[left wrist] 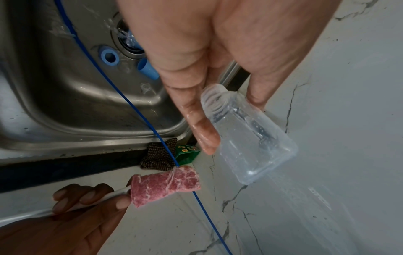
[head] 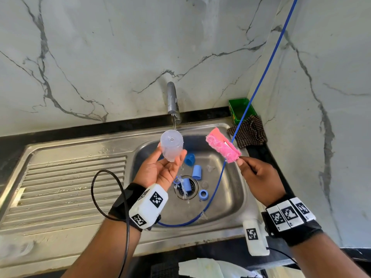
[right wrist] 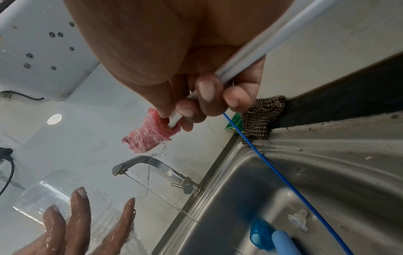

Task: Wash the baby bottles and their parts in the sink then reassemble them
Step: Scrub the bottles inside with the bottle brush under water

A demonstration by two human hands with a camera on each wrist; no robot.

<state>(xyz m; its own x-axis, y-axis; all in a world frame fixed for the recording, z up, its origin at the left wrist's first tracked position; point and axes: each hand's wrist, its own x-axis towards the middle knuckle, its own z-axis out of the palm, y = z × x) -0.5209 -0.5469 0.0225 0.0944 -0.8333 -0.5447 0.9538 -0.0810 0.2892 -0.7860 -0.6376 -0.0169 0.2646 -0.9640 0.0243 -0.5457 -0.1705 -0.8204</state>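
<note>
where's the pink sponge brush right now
In the head view the pink sponge brush is in the right hand, held up over the sink's right rim, right of the clear bottle and near the checked cloth.

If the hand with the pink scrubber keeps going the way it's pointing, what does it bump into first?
Probably the tap or the marble wall behind it. The right hand aims the pink scrubber up and leftward, past the clear bottle; depth is hard to judge.

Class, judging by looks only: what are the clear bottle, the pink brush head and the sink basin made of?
Clear baby bottle: seemingly transparent plastic, glossy and wet; moulded neck threads show.
Pink brush head: likely sponge or foam, matte and porous, on a white stick.
Sink basin: stainless steel by its look, brushed grey with dull reflections.
</note>
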